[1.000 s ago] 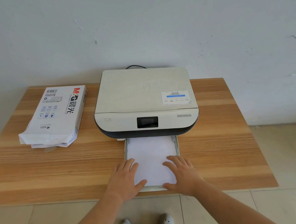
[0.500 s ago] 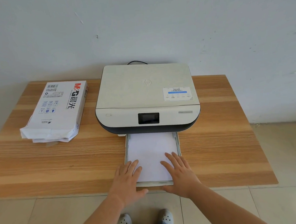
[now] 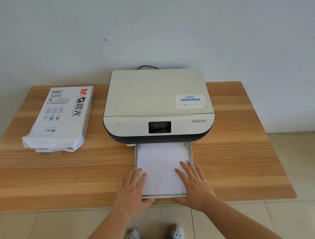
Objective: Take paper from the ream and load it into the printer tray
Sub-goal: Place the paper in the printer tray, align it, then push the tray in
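Note:
The white printer [image 3: 157, 101] stands mid-table with its paper tray [image 3: 190, 151] pulled out toward me. A white paper stack [image 3: 161, 165] lies flat in the tray. My left hand [image 3: 131, 189] lies flat over the tray's front left corner, fingers spread, thumb against the front edge. My right hand [image 3: 194, 185] lies flat on the front right corner and the paper, its thumb at the front edge too. The opened white ream [image 3: 60, 118] lies at the table's left, torn end toward me.
The wooden table [image 3: 238, 160] backs onto a pale wall, and a black cable [image 3: 147, 66] runs out behind the printer. Tiled floor lies below the table's front edge and to its right, with my feet in grey clogs [image 3: 154, 236] on it.
Both hands have slid back toward me and outward, from on top of the paper to the tray's front corners. The tray itself has not visibly moved.

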`<state>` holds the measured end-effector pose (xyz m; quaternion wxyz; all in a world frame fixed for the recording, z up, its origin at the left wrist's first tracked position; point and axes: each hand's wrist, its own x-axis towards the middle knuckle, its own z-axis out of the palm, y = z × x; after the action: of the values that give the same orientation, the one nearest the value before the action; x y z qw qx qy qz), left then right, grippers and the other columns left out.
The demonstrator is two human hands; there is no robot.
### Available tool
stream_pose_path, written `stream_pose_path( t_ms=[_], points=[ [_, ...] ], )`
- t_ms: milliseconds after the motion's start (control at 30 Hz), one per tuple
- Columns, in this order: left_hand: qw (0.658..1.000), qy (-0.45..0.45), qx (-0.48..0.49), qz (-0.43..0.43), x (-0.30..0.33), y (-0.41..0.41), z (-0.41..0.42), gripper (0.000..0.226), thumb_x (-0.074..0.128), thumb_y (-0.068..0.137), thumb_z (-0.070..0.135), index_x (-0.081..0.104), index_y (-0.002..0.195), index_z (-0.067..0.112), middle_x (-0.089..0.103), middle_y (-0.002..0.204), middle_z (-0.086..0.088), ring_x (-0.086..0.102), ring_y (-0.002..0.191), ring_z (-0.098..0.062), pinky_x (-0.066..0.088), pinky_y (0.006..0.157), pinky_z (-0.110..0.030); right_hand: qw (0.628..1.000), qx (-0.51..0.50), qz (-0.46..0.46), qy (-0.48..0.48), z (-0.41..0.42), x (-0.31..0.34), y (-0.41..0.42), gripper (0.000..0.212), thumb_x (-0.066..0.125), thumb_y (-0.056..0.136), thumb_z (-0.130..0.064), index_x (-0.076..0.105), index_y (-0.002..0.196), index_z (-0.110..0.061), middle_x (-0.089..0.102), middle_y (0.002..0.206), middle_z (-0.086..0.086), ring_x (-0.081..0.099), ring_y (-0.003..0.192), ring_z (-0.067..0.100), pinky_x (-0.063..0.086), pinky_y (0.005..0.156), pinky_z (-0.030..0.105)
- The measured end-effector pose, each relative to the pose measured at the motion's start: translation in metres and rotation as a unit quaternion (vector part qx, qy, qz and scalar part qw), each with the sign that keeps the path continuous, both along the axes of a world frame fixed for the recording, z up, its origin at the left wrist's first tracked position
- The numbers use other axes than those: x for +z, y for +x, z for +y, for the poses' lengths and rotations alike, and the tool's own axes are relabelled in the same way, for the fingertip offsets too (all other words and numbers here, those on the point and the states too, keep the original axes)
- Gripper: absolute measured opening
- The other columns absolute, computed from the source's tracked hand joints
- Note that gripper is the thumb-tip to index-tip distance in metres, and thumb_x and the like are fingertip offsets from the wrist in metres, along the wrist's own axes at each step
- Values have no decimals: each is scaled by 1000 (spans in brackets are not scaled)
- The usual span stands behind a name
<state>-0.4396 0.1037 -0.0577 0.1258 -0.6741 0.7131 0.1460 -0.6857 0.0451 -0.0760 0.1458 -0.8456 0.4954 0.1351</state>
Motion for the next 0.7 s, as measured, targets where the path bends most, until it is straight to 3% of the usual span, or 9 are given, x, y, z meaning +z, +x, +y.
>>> stream_pose_path(
  t_ms=[267,433,633,700],
  points=[
    [999,-33,4,21,-2,1,-7,98,37,79,76,-11,150,27,-5,162,-1,-3,148,-26,-8,114,-50,1000,-23,6,5,-7,5,3,105,47,62,-84,30,147,-25,28,157,8,10,145,32,9,111,52],
    [999,-32,-2,13,-1,1,-15,99,35,79,77,-15,149,28,-12,161,-1,-9,147,-26,-8,117,-51,999,-40,1,3,-12,6,4,110,47,61,-83,19,151,-26,21,159,8,5,147,29,5,112,51],
    [998,-57,-8,20,-6,3,-25,97,38,77,76,-2,151,28,-2,162,-3,1,148,-28,-3,116,-53,999,-45,-4,-13,-21,8,5,108,47,62,-81,17,151,-27,18,160,9,3,147,29,6,112,53],
    [998,-56,-9,16,-7,4,-28,97,39,77,76,-2,151,28,-3,162,-2,1,148,-28,-3,116,-53,999,-37,-12,-26,-24,7,5,107,46,64,-78,9,152,-29,8,162,7,-8,147,27,-1,113,52]
  ],
)
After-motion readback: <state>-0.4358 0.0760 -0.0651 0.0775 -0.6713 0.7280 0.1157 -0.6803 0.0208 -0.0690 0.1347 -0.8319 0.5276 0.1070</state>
